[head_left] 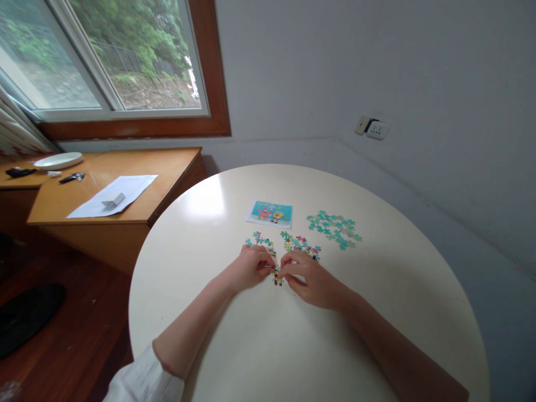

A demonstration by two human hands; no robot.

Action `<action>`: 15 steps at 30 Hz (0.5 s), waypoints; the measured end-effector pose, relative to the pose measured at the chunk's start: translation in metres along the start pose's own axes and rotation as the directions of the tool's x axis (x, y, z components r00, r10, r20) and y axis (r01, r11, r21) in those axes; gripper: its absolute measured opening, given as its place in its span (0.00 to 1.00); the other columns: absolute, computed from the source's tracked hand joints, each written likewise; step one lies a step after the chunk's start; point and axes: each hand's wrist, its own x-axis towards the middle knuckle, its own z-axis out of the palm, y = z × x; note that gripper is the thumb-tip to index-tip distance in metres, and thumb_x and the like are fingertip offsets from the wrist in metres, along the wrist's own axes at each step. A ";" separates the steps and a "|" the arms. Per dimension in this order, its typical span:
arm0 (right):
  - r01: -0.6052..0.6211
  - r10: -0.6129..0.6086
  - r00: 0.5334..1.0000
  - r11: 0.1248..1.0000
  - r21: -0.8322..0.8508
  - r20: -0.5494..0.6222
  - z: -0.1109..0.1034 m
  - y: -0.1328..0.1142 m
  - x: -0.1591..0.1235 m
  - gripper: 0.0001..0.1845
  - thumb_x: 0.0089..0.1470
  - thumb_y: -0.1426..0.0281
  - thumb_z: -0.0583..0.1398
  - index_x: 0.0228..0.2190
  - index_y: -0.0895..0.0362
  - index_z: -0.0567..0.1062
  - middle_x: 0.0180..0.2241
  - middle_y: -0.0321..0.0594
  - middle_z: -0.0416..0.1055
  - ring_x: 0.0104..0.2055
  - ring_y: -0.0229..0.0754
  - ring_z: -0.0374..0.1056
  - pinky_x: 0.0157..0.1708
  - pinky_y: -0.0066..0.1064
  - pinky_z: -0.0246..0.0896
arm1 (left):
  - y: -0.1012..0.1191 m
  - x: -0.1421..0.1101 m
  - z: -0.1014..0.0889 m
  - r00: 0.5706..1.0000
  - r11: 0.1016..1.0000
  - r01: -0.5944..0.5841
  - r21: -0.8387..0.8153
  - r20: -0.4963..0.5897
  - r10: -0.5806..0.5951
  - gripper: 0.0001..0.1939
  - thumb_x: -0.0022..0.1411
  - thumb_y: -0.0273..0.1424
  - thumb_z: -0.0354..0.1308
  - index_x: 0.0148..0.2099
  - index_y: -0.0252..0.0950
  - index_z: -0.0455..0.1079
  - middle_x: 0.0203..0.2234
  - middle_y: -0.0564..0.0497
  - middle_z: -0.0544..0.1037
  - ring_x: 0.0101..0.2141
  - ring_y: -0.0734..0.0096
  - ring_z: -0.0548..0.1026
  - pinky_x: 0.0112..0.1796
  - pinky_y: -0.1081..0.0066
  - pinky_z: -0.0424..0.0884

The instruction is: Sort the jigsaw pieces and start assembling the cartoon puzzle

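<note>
My left hand (pixel 257 267) and my right hand (pixel 307 277) meet over a small cluster of jigsaw puzzle pieces (pixel 277 281) on the round table. The fingers of both hands are closed in a pinch at the cluster's upper edge, and the fingertips partly hide the pieces there. Just beyond my left hand lies a small group of mixed-colour pieces (pixel 258 238). Another multicoloured pile (pixel 298 242) sits beyond my right hand, partly covered by it. Farther right, teal and pale green pieces (pixel 334 228) are spread out.
A picture card (pixel 271 214) with cartoon figures lies behind the pieces on the white round table (pixel 234 346). To the left stands a wooden desk (pixel 176 167) with a paper sheet (pixel 129 190) and a white plate (pixel 59 161). Walls and a window (pixel 138 56) are behind.
</note>
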 end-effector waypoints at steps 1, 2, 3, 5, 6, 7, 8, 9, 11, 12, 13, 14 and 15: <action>0.001 -0.001 1.000 1.000 0.002 -0.005 0.000 0.000 0.000 0.15 0.45 0.85 0.54 0.29 0.56 0.74 0.33 0.41 0.67 0.36 0.41 0.63 0.40 0.34 0.58 | 0.000 0.000 0.000 1.000 1.000 0.004 0.001 0.002 -0.004 0.06 0.52 0.22 0.56 0.29 0.36 0.74 0.27 0.52 0.74 0.31 0.73 0.70 0.38 0.71 0.60; 0.003 -0.003 1.000 1.000 0.004 -0.009 0.000 0.000 0.000 0.15 0.45 0.85 0.54 0.29 0.56 0.74 0.33 0.41 0.67 0.36 0.41 0.63 0.40 0.34 0.58 | 0.000 0.000 0.000 1.000 1.000 0.007 0.003 0.003 -0.007 0.07 0.52 0.22 0.56 0.29 0.36 0.74 0.27 0.52 0.74 0.31 0.73 0.70 0.38 0.71 0.59; 0.007 -0.007 1.000 1.000 0.006 -0.012 0.001 0.000 0.000 0.15 0.45 0.85 0.53 0.30 0.56 0.74 0.33 0.41 0.67 0.36 0.41 0.63 0.40 0.34 0.58 | 0.000 0.000 0.000 1.000 1.000 0.008 0.007 0.003 -0.008 0.07 0.52 0.22 0.56 0.29 0.36 0.74 0.27 0.52 0.74 0.31 0.72 0.70 0.39 0.70 0.59; 0.014 -0.014 1.000 1.000 0.005 -0.014 0.001 0.001 0.000 0.16 0.45 0.85 0.53 0.30 0.55 0.74 0.33 0.41 0.67 0.36 0.40 0.63 0.40 0.34 0.58 | 0.000 0.000 0.000 1.000 1.000 0.008 0.014 0.002 -0.008 0.06 0.52 0.22 0.56 0.29 0.36 0.74 0.27 0.52 0.74 0.31 0.72 0.70 0.40 0.69 0.58; 0.015 -0.015 1.000 1.000 0.000 -0.013 0.002 0.001 0.000 0.16 0.45 0.85 0.53 0.29 0.55 0.74 0.33 0.41 0.67 0.36 0.40 0.63 0.40 0.34 0.58 | 0.000 0.000 0.001 1.000 1.000 0.007 0.015 0.001 -0.007 0.06 0.52 0.22 0.56 0.29 0.36 0.73 0.27 0.52 0.74 0.31 0.72 0.70 0.40 0.69 0.58; 0.015 -0.015 1.000 1.000 -0.005 -0.010 0.002 0.001 0.000 0.16 0.46 0.85 0.53 0.29 0.55 0.74 0.33 0.40 0.67 0.37 0.40 0.63 0.40 0.34 0.58 | 0.000 0.000 0.001 1.000 1.000 0.006 0.015 0.000 -0.006 0.06 0.52 0.23 0.56 0.29 0.37 0.73 0.27 0.53 0.74 0.31 0.72 0.70 0.40 0.69 0.58; 0.014 -0.014 1.000 1.000 -0.011 -0.008 0.002 0.002 0.000 0.16 0.46 0.85 0.53 0.29 0.54 0.75 0.33 0.40 0.67 0.37 0.40 0.63 0.41 0.35 0.58 | -0.001 0.000 0.001 1.000 1.000 0.005 0.016 -0.001 -0.005 0.06 0.52 0.23 0.56 0.29 0.37 0.73 0.26 0.53 0.74 0.31 0.72 0.70 0.40 0.69 0.58; 0.011 -0.011 1.000 1.000 -0.016 -0.007 0.002 0.002 -0.001 0.16 0.46 0.84 0.53 0.29 0.54 0.75 0.33 0.40 0.67 0.37 0.41 0.63 0.41 0.35 0.57 | -0.001 0.000 0.001 1.000 1.000 0.003 0.016 -0.002 -0.003 0.06 0.52 0.23 0.57 0.29 0.36 0.73 0.26 0.53 0.74 0.31 0.72 0.70 0.40 0.69 0.58; 0.008 -0.008 1.000 1.000 -0.020 -0.008 0.003 0.002 -0.001 0.16 0.46 0.84 0.53 0.30 0.54 0.75 0.34 0.41 0.67 0.38 0.41 0.63 0.42 0.36 0.57 | -0.002 0.000 0.001 1.000 1.000 0.002 0.015 -0.005 -0.002 0.05 0.52 0.23 0.57 0.29 0.36 0.73 0.26 0.53 0.74 0.31 0.72 0.70 0.40 0.69 0.58; 0.007 -0.007 1.000 1.000 -0.018 -0.010 0.003 0.001 0.000 0.16 0.46 0.84 0.53 0.30 0.55 0.74 0.34 0.41 0.67 0.38 0.41 0.63 0.41 0.36 0.57 | -0.002 0.000 0.001 1.000 1.000 0.001 0.013 -0.005 -0.001 0.05 0.52 0.23 0.57 0.29 0.36 0.73 0.26 0.53 0.74 0.31 0.72 0.70 0.40 0.69 0.58; 0.006 -0.006 1.000 1.000 -0.016 -0.014 0.002 0.001 0.000 0.16 0.46 0.84 0.53 0.30 0.55 0.74 0.34 0.41 0.67 0.38 0.41 0.63 0.41 0.36 0.57 | -0.003 0.000 0.001 1.000 1.000 0.000 0.013 -0.006 0.001 0.05 0.53 0.23 0.57 0.29 0.36 0.73 0.26 0.53 0.74 0.31 0.72 0.70 0.40 0.68 0.57; 0.005 -0.006 1.000 1.000 -0.013 -0.017 0.002 0.001 0.000 0.16 0.46 0.84 0.53 0.30 0.55 0.74 0.34 0.41 0.67 0.37 0.41 0.63 0.41 0.36 0.57 | -0.003 0.000 0.002 1.000 1.000 -0.001 0.013 -0.007 0.001 0.05 0.53 0.23 0.57 0.29 0.36 0.73 0.26 0.53 0.74 0.31 0.72 0.70 0.40 0.68 0.57; 0.004 -0.004 1.000 1.000 -0.012 -0.018 0.002 0.001 0.000 0.16 0.46 0.85 0.53 0.29 0.55 0.74 0.34 0.41 0.67 0.37 0.41 0.63 0.41 0.36 0.57 | -0.003 0.000 0.002 1.000 1.000 -0.003 0.014 -0.008 0.003 0.05 0.53 0.23 0.56 0.29 0.36 0.73 0.27 0.53 0.74 0.31 0.72 0.70 0.40 0.68 0.57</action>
